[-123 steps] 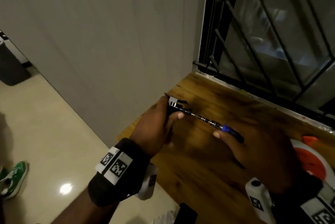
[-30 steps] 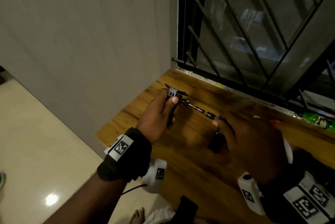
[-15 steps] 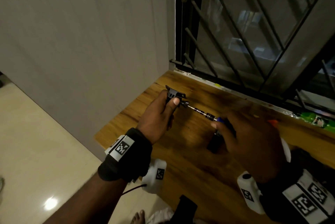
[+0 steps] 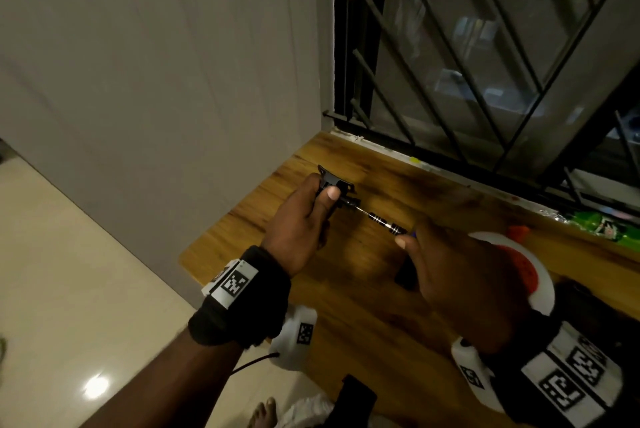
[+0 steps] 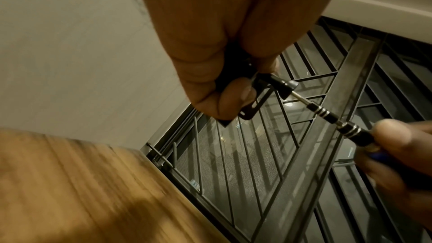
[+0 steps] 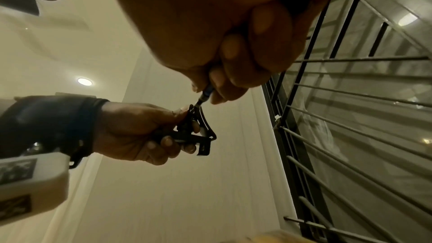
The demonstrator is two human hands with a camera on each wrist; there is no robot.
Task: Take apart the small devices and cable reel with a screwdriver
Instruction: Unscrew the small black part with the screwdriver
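My left hand (image 4: 304,216) grips a small black device (image 4: 334,182) above the wooden table (image 4: 353,317), thumb pressed on its side; the same device (image 5: 254,99) (image 6: 196,134) shows in both wrist views. My right hand (image 4: 460,268) pinches the blue-handled screwdriver (image 4: 384,222) by its handle. Its thin shaft (image 5: 301,99) runs into a black knob (image 5: 286,86) on the device. The white and orange cable reel (image 4: 519,268) lies on the table behind my right hand, partly hidden.
A grey wall (image 4: 156,64) stands at the left and a black window grille (image 4: 485,64) runs along the table's far edge. A dark small object (image 4: 407,275) lies under my right hand. A green packet (image 4: 595,223) lies by the window. The table's left edge drops to a tiled floor (image 4: 69,289).
Both hands keep the same holds on the device and the screwdriver. Over the last second the hands shifted only slightly; since four seconds ago the view swung toward the window.
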